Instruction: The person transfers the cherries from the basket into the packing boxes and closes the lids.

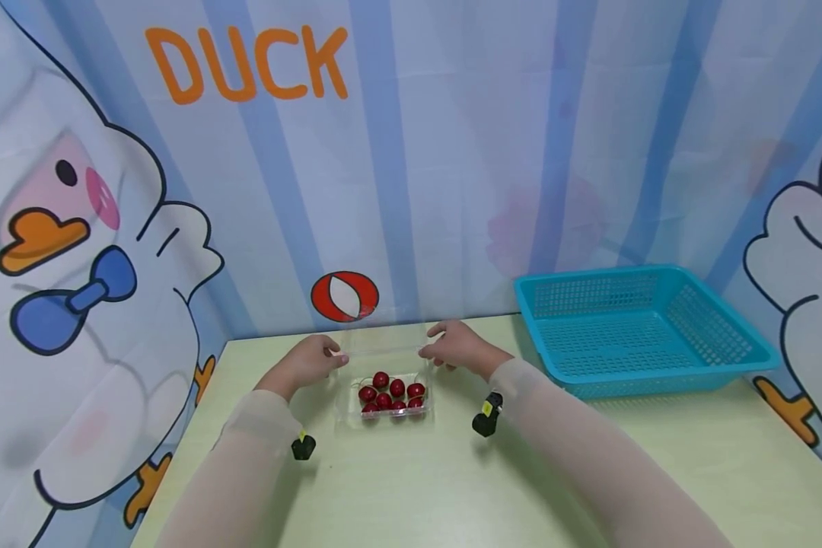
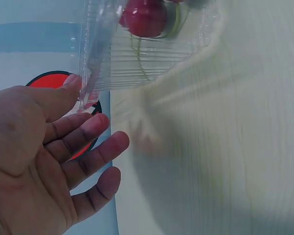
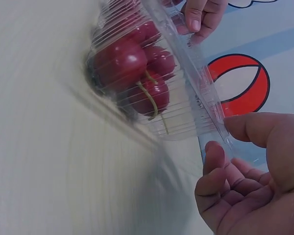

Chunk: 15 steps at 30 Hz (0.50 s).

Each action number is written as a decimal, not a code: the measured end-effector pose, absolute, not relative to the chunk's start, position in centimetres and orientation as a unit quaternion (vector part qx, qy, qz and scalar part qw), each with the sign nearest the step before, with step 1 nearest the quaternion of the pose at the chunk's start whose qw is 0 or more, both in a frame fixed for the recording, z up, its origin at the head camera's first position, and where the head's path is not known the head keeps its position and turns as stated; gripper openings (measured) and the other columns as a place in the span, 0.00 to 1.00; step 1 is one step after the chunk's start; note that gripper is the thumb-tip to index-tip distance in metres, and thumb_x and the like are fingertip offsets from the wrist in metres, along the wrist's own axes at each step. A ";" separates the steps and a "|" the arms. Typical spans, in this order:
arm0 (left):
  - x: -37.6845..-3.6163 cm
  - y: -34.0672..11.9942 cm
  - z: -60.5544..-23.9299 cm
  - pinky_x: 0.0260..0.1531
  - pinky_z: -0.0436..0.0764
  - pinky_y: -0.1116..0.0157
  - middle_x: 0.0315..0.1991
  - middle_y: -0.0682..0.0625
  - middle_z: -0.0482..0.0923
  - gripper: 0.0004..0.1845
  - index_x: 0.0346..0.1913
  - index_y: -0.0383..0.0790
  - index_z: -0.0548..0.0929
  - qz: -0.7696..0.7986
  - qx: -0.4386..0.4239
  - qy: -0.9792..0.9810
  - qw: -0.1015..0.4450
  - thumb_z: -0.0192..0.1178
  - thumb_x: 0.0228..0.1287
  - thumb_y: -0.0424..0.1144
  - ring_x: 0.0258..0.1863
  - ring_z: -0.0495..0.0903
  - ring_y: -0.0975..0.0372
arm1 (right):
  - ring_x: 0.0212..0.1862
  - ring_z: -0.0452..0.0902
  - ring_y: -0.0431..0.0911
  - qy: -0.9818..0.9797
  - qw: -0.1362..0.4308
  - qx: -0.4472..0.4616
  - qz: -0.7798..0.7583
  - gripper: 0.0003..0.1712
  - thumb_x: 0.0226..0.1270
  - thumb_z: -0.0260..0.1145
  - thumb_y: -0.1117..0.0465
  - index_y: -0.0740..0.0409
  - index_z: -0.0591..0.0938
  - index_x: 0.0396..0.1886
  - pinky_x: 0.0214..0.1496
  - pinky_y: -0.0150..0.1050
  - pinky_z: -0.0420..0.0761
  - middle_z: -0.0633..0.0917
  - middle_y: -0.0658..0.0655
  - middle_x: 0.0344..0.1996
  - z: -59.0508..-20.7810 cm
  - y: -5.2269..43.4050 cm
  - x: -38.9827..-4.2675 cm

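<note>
A clear plastic clamshell box (image 1: 352, 412) sits on the table with several dark red cherries (image 1: 397, 388) in its base. Its transparent lid (image 1: 387, 339) stands raised at the back. My left hand (image 1: 310, 361) pinches the box's left edge near the hinge side between thumb and fingers, while the other fingers stay loosely bent. On the opposite side, my right hand (image 1: 460, 347) pinches the right edge the same way. Thin green stems show among the cherries (image 3: 120, 63) through the ribbed wall in the right wrist view.
To the right stands a turquoise plastic basket (image 1: 664, 369) with mesh walls, near the back edge of the pale table (image 1: 411, 487). A curtain (image 1: 452, 152) printed with ducks hangs right behind the table.
</note>
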<state>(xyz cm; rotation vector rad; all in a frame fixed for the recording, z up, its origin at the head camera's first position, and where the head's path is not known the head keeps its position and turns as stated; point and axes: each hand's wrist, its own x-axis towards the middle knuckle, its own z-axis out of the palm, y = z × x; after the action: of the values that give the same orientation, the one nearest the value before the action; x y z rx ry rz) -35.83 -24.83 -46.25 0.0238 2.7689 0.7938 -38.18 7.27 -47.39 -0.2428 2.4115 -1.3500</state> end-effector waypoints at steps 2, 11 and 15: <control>-35.8 -24.8 -46.2 0.66 0.89 0.44 0.65 0.35 0.86 0.31 0.79 0.31 0.78 0.279 0.010 0.952 0.128 0.64 0.88 0.49 0.56 0.90 0.49 | 0.49 0.91 0.55 0.845 0.183 -0.085 -0.495 0.38 0.79 0.75 0.56 0.66 0.74 0.81 0.52 0.50 0.92 0.93 0.66 0.53 -47.5 7.3 -38.3; -35.5 -25.5 -45.1 0.55 0.92 0.51 0.65 0.36 0.84 0.43 0.83 0.39 0.74 0.401 -0.002 0.911 0.092 0.31 0.92 0.70 0.58 0.88 0.46 | 0.39 0.95 0.51 0.809 0.173 -0.103 -0.552 0.17 0.81 0.72 0.65 0.58 0.74 0.60 0.41 0.47 0.93 0.92 0.72 0.56 -48.1 7.4 -38.3; -35.2 -26.1 -44.5 0.50 0.93 0.51 0.66 0.34 0.82 0.54 0.81 0.36 0.77 0.438 0.008 0.893 0.104 0.26 0.85 0.79 0.58 0.88 0.44 | 0.42 0.94 0.58 0.804 0.158 -0.110 -0.562 0.12 0.84 0.70 0.66 0.60 0.75 0.55 0.40 0.50 0.92 0.90 0.71 0.52 -48.4 7.5 -38.2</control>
<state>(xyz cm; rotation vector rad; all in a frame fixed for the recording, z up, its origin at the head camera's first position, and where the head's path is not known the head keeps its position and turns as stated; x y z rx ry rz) -35.24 -26.13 -44.46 0.0227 2.6342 1.2909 -38.17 7.47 -48.39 -0.3135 2.3003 -1.6067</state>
